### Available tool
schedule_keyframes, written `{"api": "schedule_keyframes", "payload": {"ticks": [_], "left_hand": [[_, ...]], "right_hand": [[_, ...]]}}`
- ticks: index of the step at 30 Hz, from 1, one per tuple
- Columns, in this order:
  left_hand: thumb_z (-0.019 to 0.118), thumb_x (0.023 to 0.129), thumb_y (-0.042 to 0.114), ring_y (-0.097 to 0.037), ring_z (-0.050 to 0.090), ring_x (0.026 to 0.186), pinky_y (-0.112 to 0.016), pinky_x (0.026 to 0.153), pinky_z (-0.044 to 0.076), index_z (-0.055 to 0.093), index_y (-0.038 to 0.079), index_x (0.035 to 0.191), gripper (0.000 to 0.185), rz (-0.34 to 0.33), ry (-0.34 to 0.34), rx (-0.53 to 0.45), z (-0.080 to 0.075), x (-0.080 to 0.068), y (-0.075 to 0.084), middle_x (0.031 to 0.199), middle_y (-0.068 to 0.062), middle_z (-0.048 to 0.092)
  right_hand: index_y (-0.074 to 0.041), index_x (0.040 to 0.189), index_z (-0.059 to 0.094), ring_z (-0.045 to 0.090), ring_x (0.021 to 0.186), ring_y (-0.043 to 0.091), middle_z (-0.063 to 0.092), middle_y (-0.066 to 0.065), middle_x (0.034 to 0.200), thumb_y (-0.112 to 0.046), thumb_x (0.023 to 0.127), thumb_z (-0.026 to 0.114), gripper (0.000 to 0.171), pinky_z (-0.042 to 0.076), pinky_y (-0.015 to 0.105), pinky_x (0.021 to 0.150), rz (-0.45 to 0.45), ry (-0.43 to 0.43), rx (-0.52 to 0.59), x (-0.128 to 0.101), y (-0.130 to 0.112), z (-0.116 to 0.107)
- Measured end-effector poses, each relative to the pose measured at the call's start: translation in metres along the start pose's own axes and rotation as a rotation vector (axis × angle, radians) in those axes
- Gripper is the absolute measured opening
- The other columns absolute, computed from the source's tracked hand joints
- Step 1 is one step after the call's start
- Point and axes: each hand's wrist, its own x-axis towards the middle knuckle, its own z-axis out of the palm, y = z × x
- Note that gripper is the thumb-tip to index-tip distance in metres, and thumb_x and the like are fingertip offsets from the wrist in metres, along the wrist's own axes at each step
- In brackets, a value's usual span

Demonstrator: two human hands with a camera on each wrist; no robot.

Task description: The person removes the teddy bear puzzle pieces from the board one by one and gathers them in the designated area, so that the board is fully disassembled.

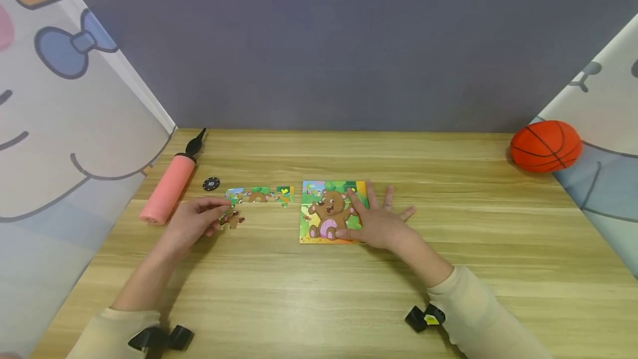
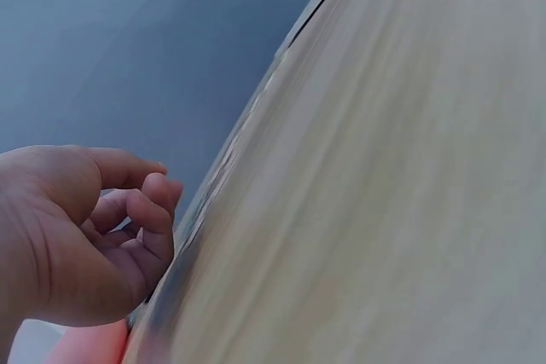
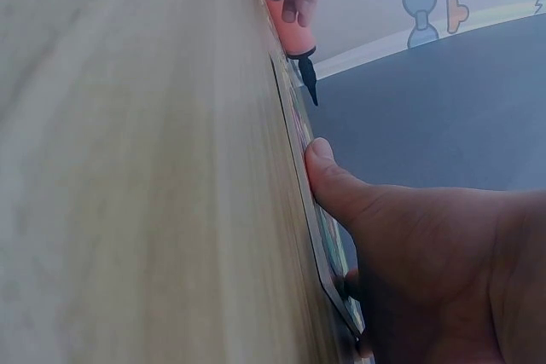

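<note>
In the head view my left hand (image 1: 194,221) has its thumb and forefinger brought together on a brown and green jigsaw piece (image 1: 232,219), pinching its left side. The left wrist view shows the same hand (image 2: 102,232) with fingers bent, low over the table, the piece itself hidden. Just beyond lie several other jigsaw pieces (image 1: 257,196) in a loose row. To their right a square bear puzzle board (image 1: 319,218) lies flat. My right hand (image 1: 381,226) rests on its right side, fingers spread, the thumb (image 3: 328,172) over the picture.
A pink hand pump (image 1: 169,190) with a black nozzle lies at the left, beyond the left hand. A black round chip (image 1: 211,184) sits near the pieces. A red toy basketball (image 1: 546,147) stands at the far right, and a grey panel (image 1: 349,43) rises behind the wooden table (image 1: 299,298).
</note>
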Motion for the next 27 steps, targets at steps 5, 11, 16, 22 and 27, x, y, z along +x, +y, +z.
{"api": "schedule_keyframes", "payload": {"ticks": [5, 11, 16, 22, 27], "left_hand": [[0.063, 0.102, 0.018, -0.013, 0.055, 0.068, -0.025, 0.056, 0.047, 0.064, -0.006, 0.124, 0.032, 0.002, -0.047, -0.002, 0.015, 0.002, 0.005, 0.088, -0.011, 0.065], [0.064, 0.101, 0.015, -0.014, 0.055, 0.068, -0.024, 0.056, 0.047, 0.066, -0.004, 0.121, 0.028, -0.016, -0.083, -0.015, 0.033, 0.004, 0.008, 0.086, -0.012, 0.062], [0.065, 0.100, 0.014, -0.013, 0.055, 0.066, -0.023, 0.055, 0.046, 0.067, -0.005, 0.119, 0.027, 0.000, -0.109, -0.024, 0.045, 0.004, 0.012, 0.086, -0.011, 0.063], [0.067, 0.099, 0.016, -0.015, 0.056, 0.067, -0.025, 0.055, 0.047, 0.069, -0.003, 0.120, 0.028, 0.012, -0.132, -0.013, 0.056, 0.006, 0.016, 0.088, -0.012, 0.064], [0.068, 0.098, 0.015, -0.017, 0.055, 0.068, -0.025, 0.055, 0.048, 0.071, 0.001, 0.118, 0.025, 0.030, -0.143, 0.005, 0.067, 0.010, 0.021, 0.098, -0.011, 0.063]], "right_hand": [[-0.029, 0.164, 0.010, -0.014, 0.141, 0.062, -0.012, 0.018, 0.167, -0.086, 0.080, 0.052, 0.110, -0.003, 0.093, 0.083, 0.001, -0.003, -0.002, 0.001, 0.000, 0.001], [-0.028, 0.164, 0.011, -0.014, 0.140, 0.062, -0.012, 0.018, 0.167, -0.085, 0.080, 0.052, 0.110, -0.003, 0.093, 0.083, 0.001, -0.001, -0.005, 0.001, -0.001, 0.001], [-0.028, 0.164, 0.013, -0.013, 0.141, 0.062, -0.011, 0.018, 0.167, -0.086, 0.080, 0.052, 0.109, -0.001, 0.093, 0.083, 0.002, -0.001, -0.006, -0.001, -0.002, 0.002], [-0.029, 0.164, 0.013, -0.014, 0.141, 0.061, -0.011, 0.017, 0.167, -0.085, 0.080, 0.053, 0.109, -0.002, 0.093, 0.084, 0.008, 0.002, -0.003, -0.001, -0.001, 0.003], [-0.030, 0.164, 0.013, -0.013, 0.141, 0.061, -0.011, 0.017, 0.167, -0.086, 0.079, 0.052, 0.110, -0.002, 0.093, 0.083, 0.007, 0.013, -0.006, -0.001, 0.000, 0.003]]}}
